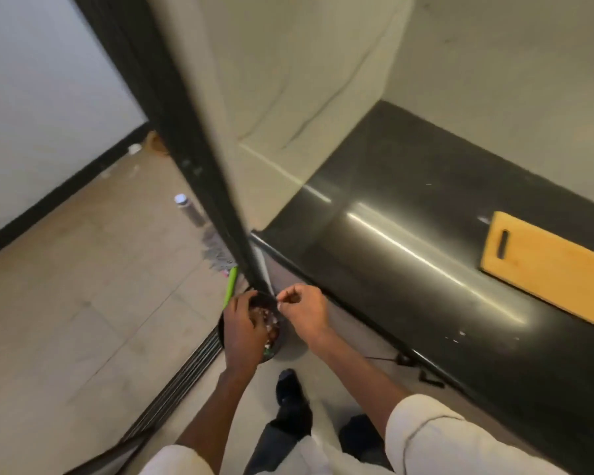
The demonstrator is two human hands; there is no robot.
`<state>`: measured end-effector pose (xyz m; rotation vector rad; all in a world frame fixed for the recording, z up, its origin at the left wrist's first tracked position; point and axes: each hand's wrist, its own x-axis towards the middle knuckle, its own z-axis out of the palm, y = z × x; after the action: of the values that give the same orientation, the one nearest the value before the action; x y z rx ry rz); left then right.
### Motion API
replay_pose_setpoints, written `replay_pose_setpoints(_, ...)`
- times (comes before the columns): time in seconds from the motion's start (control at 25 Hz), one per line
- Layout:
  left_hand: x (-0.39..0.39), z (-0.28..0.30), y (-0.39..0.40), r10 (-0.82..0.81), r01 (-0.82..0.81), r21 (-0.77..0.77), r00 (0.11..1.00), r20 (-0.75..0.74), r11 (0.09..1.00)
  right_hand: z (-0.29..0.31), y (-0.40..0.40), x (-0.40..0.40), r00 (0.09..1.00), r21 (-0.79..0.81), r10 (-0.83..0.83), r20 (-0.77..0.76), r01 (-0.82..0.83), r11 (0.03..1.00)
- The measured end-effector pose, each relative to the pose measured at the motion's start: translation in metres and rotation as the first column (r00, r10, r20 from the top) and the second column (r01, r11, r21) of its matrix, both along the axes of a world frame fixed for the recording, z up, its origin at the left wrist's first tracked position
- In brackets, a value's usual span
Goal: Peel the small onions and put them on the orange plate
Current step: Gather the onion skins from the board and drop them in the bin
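My left hand (pixel 246 325) and right hand (pixel 302 308) hover over the floor bin (pixel 275 341), fingers curled, contents unclear; I should shake peels well inside.

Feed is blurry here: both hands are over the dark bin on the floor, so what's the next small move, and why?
Probably let go of any scraps over the bin: the left hand is above it, the right hand beside it, fingers curled.

black counter (pixel 408 207), yellow board (pixel 549 269) (wooden)
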<state>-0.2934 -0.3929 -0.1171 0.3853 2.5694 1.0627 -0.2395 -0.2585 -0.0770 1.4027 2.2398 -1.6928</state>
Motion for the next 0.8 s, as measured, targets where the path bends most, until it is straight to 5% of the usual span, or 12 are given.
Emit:
replay_pose_setpoints(0.24, -0.044, -0.025, -0.052, 0.163, -0.158, -0.073, 0.984, 0.075, 0.985, -0.046, -0.047, -0.068, 0.961, 0.167, 0.234, 0.148, -0.258, 0.952)
replay_pose_setpoints(0.52, -0.06, -0.009, -0.042, 0.214, -0.214, -0.002, 0.977, 0.006, 0.977, -0.025, -0.041, -0.076, 0.98, 0.212, 0.185, 0.079, -0.198, 0.957)
replay_pose_setpoints(0.68, -0.043, 0.031, -0.001, 0.149, -0.13, 0.194, 0.985, -0.082, 0.972, 0.02, -0.009, -0.027, 0.954, 0.382, 0.227, -0.195, -0.139, 0.914)
replay_pose_setpoints(0.8, -0.01, 0.049, 0.05, -0.116, 0.188, 0.3, 0.963, -0.242, 0.935, 0.032, 0.044, 0.055, 0.958, 0.548, 0.05, -0.281, 0.118, 0.828)
